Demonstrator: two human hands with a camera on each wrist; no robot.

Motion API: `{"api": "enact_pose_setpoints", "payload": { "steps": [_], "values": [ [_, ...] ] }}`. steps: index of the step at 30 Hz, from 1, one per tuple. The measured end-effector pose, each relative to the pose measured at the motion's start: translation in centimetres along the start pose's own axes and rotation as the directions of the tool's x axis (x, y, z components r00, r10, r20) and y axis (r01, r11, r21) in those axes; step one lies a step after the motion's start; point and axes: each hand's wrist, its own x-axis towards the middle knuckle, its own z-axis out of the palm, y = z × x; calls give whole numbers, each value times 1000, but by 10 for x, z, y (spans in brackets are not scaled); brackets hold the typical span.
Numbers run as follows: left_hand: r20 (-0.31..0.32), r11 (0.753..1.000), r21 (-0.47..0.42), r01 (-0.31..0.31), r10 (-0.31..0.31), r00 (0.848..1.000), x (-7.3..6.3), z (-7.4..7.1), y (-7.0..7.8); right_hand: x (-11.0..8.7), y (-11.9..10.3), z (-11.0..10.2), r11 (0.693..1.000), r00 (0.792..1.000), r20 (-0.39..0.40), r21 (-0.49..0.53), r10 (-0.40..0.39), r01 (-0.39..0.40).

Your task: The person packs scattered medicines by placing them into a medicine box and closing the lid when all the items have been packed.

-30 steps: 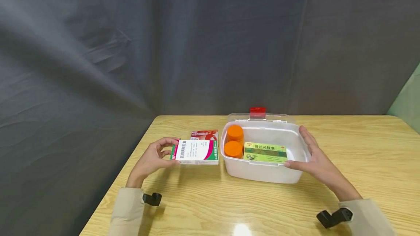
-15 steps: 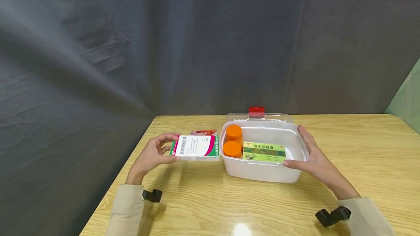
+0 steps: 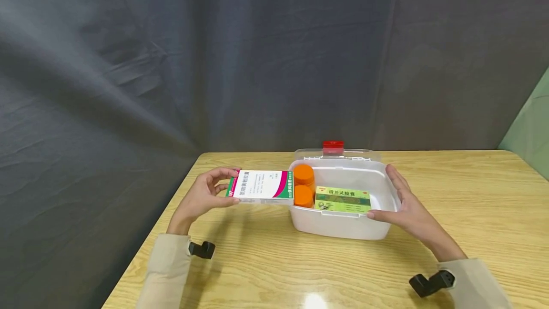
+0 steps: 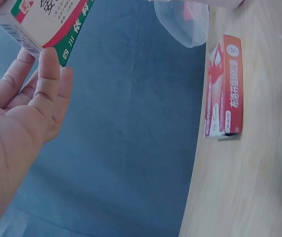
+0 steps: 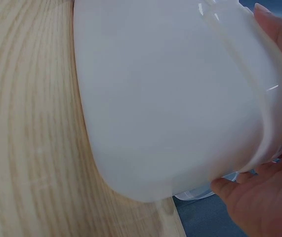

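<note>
My left hand point(image 3: 201, 199) pinches a white, green and magenta medicine box point(image 3: 261, 186) by its left end. The thumb is at the front edge and the fingers at the back. It is held level above the table, its right end overlapping the left rim of a white plastic storage box point(image 3: 339, 225). Gripping that storage box at its right end is my right hand point(image 3: 413, 216), thumb on the front rim and fingers along the right side. Inside stand two orange-capped bottles point(image 3: 303, 174) at the left, with a green-yellow medicine box point(image 3: 343, 199) beside them.
A red medicine box point(image 4: 224, 89) stands on the wooden table point(image 3: 274, 261), hidden in the head view behind the held one. The storage box's clear lid point(image 3: 360, 154) with a red clasp point(image 3: 333, 146) hangs open at the back. A dark curtain point(image 3: 283, 61) rises behind.
My left hand has lifted the white medicine box and carried it right, over the storage box's left rim. The red box has gone out of sight behind it. My right hand keeps its grip.
</note>
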Motion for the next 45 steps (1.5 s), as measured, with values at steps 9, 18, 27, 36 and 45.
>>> {"api": "enact_pose_setpoints", "payload": {
  "steps": [9,18,27,36,45],
  "values": [
    [1,1000,10,-13,13,1000,12,12,0,2,0,3,1000,1000,1,2,-5,5],
    [12,999,-1,-32,32,999,24,28,-2,7,1,7,1000,1000,4,-5,-8,8],
    [32,999,18,28,-29,999,38,47,4,7,1,8,1000,1000,15,-3,-3,3],
    [90,998,57,19,-24,996,54,69,5,6,1,6,999,1000,6,-35,19,-19],
    [134,995,101,12,-25,991,66,87,8,7,3,6,999,1000,2,-31,25,-25]
  ]
}}
